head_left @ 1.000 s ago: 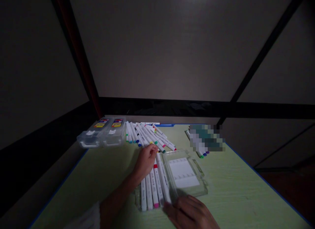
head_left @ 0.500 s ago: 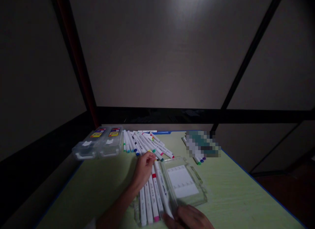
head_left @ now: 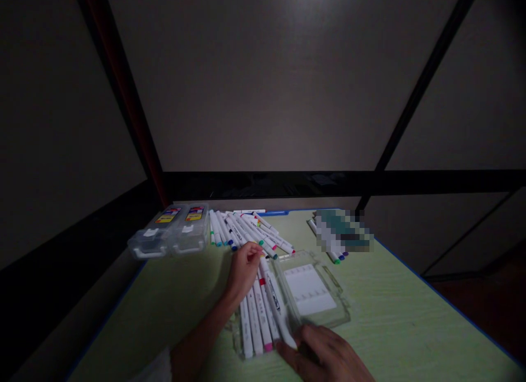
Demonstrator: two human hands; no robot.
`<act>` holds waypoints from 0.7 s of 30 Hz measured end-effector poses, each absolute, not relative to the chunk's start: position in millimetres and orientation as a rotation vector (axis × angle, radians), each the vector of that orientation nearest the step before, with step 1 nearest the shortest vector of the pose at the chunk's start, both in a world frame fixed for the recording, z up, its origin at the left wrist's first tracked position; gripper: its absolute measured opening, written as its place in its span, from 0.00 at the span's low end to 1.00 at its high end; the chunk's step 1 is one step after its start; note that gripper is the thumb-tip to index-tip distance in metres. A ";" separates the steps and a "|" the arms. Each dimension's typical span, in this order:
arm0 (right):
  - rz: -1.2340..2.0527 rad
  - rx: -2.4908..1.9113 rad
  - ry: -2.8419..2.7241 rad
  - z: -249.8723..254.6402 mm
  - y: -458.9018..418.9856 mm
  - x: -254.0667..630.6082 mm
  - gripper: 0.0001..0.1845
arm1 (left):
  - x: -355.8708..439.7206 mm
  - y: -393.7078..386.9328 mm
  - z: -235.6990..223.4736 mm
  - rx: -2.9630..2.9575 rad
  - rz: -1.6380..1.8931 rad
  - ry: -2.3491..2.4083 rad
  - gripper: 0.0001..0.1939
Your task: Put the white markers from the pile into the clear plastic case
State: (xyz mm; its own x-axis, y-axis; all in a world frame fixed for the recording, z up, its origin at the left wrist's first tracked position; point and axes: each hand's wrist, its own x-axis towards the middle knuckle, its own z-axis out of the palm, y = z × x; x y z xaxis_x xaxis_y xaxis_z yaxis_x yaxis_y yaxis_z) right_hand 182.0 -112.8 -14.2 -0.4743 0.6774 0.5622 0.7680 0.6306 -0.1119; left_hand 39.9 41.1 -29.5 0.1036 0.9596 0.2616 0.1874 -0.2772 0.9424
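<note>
A white marker (head_left: pixel 273 294) lies at a slant over the right side of an open clear plastic case (head_left: pixel 239 338). My left hand (head_left: pixel 243 272) is closed, its fingertips pinching the marker's far end. At the near end my right hand (head_left: pixel 326 353) has thumb and fingers round the same marker. Several white markers (head_left: pixel 255 319) lie side by side in the case's left half, one with a pink end and one with a red band. The clear lid (head_left: pixel 343 316) is folded out to the right, with a white printed card (head_left: pixel 309 289) in it.
Beyond my left hand is a loose pile of white markers (head_left: pixel 246 231) with coloured ends. Two closed clear cases (head_left: pixel 189 228) stand at the back left. More markers (head_left: pixel 326 247) lie at the back right beside a pixelated patch. The green table (head_left: pixel 411 321) has a blue edge.
The view has shifted slightly, so the table sits a little higher and further right. Both hands remain at the marker's ends, and it lies in much the same slant.
</note>
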 end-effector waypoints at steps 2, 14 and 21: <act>-0.196 -1.133 -2.297 -11.9 -112.8 182.6 0.15 | 40.0 41.1 -29.3 1.610 1.241 1.160 0.06; -0.161 -1.173 -2.385 -15.7 -119.1 185.7 0.18 | 44.2 30.8 -13.6 1.686 1.101 1.250 0.05; -0.122 -1.145 -2.354 -16.0 -117.2 186.0 0.17 | 44.6 29.8 -12.1 1.704 1.078 1.276 0.05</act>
State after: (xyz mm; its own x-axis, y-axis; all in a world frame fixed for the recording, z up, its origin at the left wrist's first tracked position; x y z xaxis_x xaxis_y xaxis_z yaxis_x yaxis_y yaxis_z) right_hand 186.0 -117.2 -16.0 -0.5106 0.7098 0.4852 0.7561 0.6394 -0.1397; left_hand 44.6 29.8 -12.1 0.1534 0.9696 0.1905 0.3500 -0.2336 0.9072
